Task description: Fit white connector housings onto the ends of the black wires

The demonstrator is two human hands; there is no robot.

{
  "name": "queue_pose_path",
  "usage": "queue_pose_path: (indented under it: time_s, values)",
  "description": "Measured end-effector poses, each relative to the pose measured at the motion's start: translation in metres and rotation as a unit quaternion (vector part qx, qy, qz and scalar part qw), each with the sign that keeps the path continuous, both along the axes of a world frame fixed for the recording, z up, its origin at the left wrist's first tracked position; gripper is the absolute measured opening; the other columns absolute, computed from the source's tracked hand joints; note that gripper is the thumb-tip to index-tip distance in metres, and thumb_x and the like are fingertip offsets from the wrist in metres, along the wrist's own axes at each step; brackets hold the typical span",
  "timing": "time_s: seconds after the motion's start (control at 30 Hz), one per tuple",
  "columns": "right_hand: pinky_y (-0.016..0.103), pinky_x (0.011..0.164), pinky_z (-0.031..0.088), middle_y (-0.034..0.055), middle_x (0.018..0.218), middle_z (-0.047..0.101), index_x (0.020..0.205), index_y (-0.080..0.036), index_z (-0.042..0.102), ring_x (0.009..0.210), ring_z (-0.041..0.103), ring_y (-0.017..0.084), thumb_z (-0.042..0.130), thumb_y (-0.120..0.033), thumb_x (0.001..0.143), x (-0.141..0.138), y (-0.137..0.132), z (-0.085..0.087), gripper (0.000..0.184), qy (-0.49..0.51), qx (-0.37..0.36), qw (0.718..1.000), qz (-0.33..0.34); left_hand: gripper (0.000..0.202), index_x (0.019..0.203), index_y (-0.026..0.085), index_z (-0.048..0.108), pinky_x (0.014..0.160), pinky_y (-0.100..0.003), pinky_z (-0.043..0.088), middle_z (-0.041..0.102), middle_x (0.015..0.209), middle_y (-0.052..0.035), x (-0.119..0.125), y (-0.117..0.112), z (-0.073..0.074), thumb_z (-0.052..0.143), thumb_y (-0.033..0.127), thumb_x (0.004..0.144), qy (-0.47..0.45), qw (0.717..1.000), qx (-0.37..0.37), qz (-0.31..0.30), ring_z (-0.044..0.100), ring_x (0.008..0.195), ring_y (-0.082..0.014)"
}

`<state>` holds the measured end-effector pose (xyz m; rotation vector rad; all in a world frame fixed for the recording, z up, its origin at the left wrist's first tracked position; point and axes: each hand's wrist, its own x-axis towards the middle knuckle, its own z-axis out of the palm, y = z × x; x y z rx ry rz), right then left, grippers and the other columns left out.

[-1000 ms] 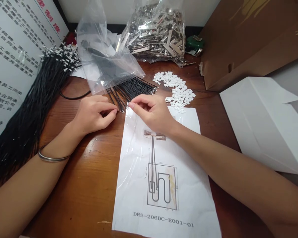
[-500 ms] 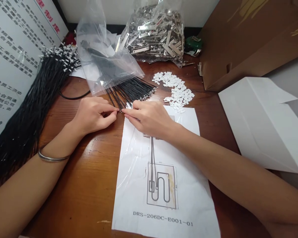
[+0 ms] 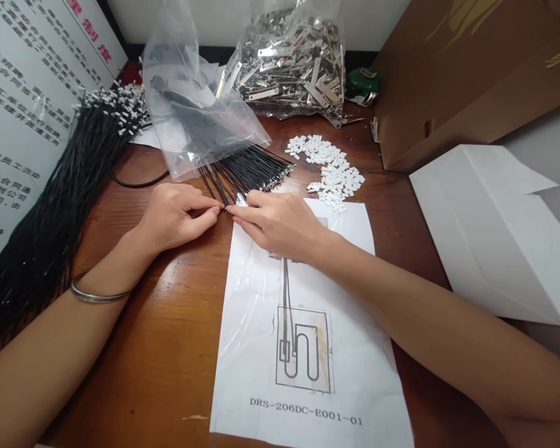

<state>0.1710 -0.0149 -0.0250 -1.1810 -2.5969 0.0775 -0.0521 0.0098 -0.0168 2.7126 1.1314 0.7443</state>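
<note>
My left hand (image 3: 175, 214) rests on the wooden table (image 3: 168, 348), thumb and forefinger pinched at the ends of the loose black wires (image 3: 245, 171) that fan out of a clear plastic bag (image 3: 193, 106). My right hand (image 3: 282, 221) lies on the drawing sheet (image 3: 308, 348), its fingertips pinched and meeting the left fingertips at the same wire ends. What the right fingers hold is too small to make out. A heap of small white plastic housings (image 3: 331, 165) lies just beyond the right hand.
A big bundle of black wires with white ends (image 3: 70, 193) runs along the left by a printed board (image 3: 23, 93). A bag of metal strips (image 3: 292, 62) stands at the back. A brown cardboard box (image 3: 466, 74) and a white box (image 3: 494, 230) fill the right.
My right hand has dropped from a raised pinch down and left until its fingertips meet the left hand's at the wire ends. The left hand has hardly moved.
</note>
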Motion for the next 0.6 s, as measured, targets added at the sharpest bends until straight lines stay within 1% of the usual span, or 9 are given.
queue_pose_path:
  time_s: [0.17,0.33,0.4,0.47,0.53,0.6]
  values:
    - [0.03,0.057,0.021,0.007,0.086,0.064,0.121,-0.022,0.074,0.065,0.046,0.015,0.039,-0.033,0.102,0.0003,0.0011,-0.0032,0.041,0.025,0.003,1.0,0.003,0.029,0.078,0.021,0.079,0.051,-0.025,0.036,0.062,0.053,0.0,0.0009,-0.0008,0.0005,0.055,0.03,0.09,-0.019,1.0,0.011,-0.004,0.054,0.048,-0.0111]
    - [0.031,0.057,0.023,0.0074,0.088,0.064,0.124,-0.021,0.072,0.065,0.047,0.015,0.038,-0.032,0.102,0.0002,0.0003,-0.0023,0.041,0.022,-0.001,1.0,-0.002,0.028,0.082,0.022,0.08,0.052,-0.024,0.039,0.067,0.057,0.0003,0.0016,-0.0008,0.0,0.055,0.031,0.091,-0.026,1.0,0.01,-0.002,0.056,0.05,-0.0107]
    - [0.031,0.056,0.024,0.0094,0.097,0.066,0.122,-0.019,0.072,0.067,0.05,0.016,0.038,-0.032,0.102,0.0003,0.0,-0.0016,0.041,0.023,0.003,1.0,-0.003,0.028,0.083,0.021,0.08,0.052,-0.024,0.04,0.069,0.06,0.0,0.0014,-0.0003,-0.0009,0.055,0.031,0.091,-0.033,0.999,0.013,-0.001,0.057,0.05,-0.0107]
    - [0.031,0.055,0.027,0.0125,0.114,0.066,0.122,-0.018,0.071,0.072,0.055,0.016,0.04,-0.032,0.102,0.0004,-0.0003,-0.001,0.04,0.027,0.009,1.0,0.003,0.027,0.085,0.021,0.08,0.052,-0.024,0.04,0.071,0.063,-0.0003,0.001,0.0001,-0.0019,0.056,0.03,0.091,-0.04,0.999,0.017,-0.003,0.058,0.05,-0.0105]
    - [0.031,0.056,0.033,0.0145,0.131,0.062,0.124,-0.016,0.069,0.079,0.062,0.018,0.041,-0.03,0.101,0.0006,-0.0004,-0.0008,0.039,0.031,0.014,0.999,0.015,0.026,0.085,0.021,0.08,0.052,-0.024,0.04,0.072,0.063,-0.0003,0.0004,0.0006,-0.0028,0.057,0.03,0.091,-0.042,0.999,0.018,-0.003,0.057,0.05,-0.0106]
    - [0.031,0.059,0.04,0.0143,0.142,0.058,0.127,-0.015,0.067,0.086,0.066,0.02,0.041,-0.027,0.101,0.001,-0.0003,-0.0015,0.039,0.033,0.016,0.999,0.028,0.026,0.085,0.021,0.08,0.053,-0.024,0.041,0.072,0.065,-0.0008,-0.0002,0.0009,-0.0033,0.057,0.03,0.092,-0.042,0.999,0.017,-0.003,0.059,0.052,-0.0112]
